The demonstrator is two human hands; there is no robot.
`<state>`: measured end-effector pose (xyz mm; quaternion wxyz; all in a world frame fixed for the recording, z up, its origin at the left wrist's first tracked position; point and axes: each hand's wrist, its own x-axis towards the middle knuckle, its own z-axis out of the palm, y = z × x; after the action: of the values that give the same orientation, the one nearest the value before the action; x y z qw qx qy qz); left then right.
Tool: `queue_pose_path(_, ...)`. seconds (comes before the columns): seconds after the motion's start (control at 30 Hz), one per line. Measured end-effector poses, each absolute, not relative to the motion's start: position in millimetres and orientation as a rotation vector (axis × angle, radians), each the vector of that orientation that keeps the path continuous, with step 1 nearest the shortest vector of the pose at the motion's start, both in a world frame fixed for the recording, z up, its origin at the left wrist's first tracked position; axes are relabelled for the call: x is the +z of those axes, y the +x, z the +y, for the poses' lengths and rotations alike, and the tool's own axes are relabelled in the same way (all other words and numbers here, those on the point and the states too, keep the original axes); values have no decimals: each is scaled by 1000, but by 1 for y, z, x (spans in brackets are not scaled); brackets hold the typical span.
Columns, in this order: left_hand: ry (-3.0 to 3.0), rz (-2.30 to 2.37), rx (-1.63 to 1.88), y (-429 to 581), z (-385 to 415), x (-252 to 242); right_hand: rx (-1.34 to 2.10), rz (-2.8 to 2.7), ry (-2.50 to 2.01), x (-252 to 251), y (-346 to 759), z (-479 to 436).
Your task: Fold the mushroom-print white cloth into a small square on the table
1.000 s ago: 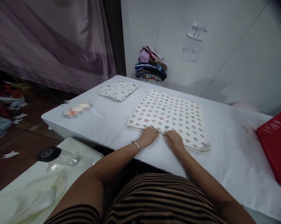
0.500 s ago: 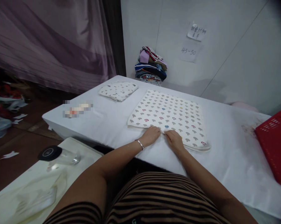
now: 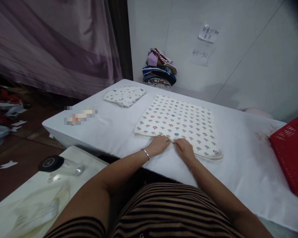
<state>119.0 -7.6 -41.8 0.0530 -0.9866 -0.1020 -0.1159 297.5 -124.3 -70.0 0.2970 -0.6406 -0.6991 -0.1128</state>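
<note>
A white cloth printed with small mushrooms lies flat on the table, folded in layers into a rough square. My left hand pinches its near edge, just left of the middle. Close beside it, my right hand grips the same edge with thumb and fingers closed. The edge between the two hands is slightly lifted. Farther back to the left rests a smaller folded cloth with a sparse print, touched by neither hand.
The table wears a white cover. A red plastic basket stands at the right end. Folded clothes are piled behind the far edge. On a lower surface at left are a black-lidded jar and a plastic bag.
Both hands stay on the near edge of the mushroom cloth, almost unmoved. The whole view has shifted very slightly.
</note>
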Motion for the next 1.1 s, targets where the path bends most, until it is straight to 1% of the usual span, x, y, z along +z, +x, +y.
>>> queue_pose_path(0.27,-3021,-271,-332,128,-12,-35,-325,-1872,-1685,-70,298,-125)
queue_pose_path(0.37,-3034,-243,-381,122,-12,-38,-335,-1859,-1695,-69,298,-126)
queue_pose_path(0.57,-3021,-377,-486,108,-15,-42,-271,-1911,-1687,-66,293,-129)
queue_pose_path(0.7,-3052,-484,-506,108,-17,-41,-301,-1946,-1640,-66,290,-132)
queue_pose_path(1.1,-3092,-505,-581,105,-18,-42,-335,-1986,-1668,-71,292,-136)
